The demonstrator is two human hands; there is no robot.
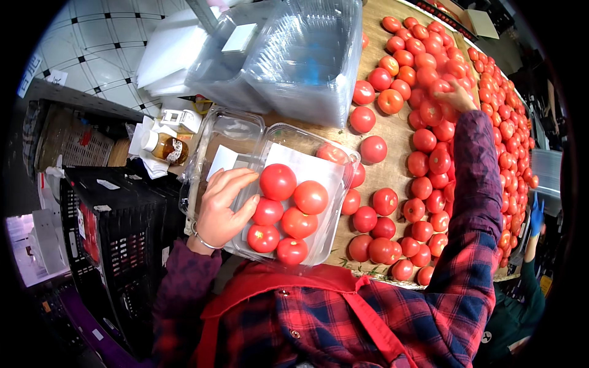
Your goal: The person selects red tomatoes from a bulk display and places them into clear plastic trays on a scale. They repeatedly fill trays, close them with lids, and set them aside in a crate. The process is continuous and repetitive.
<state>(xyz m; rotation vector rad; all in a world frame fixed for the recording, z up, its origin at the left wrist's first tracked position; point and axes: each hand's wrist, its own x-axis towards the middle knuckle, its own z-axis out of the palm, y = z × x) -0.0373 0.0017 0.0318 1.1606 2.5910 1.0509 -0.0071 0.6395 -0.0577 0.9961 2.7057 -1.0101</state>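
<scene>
An open clear plastic clamshell box point(333, 232) lies before me, its lid point(234, 122) folded out to the left. Several red tomatoes point(278, 182) rest in it on a white paper liner point(301, 161). My left hand point(225, 209) is at the box's left side, fingers apart and holding nothing, close to the tomatoes. My right arm reaches over the wooden table, and my right hand point(455, 96) is at the pile of loose tomatoes point(425, 60). Its fingertips are near or on some of them; whether it grips one is unclear.
Nested clear plastic containers point(303, 60) stand beyond the box, beside white sheets point(172, 46). A jar point(165, 146) with a white cap is at the left, above a black plastic crate point(124, 239). More tomatoes point(506, 138) lie past a wooden divider. A co-worker's blue-gloved hand point(537, 216) is far right.
</scene>
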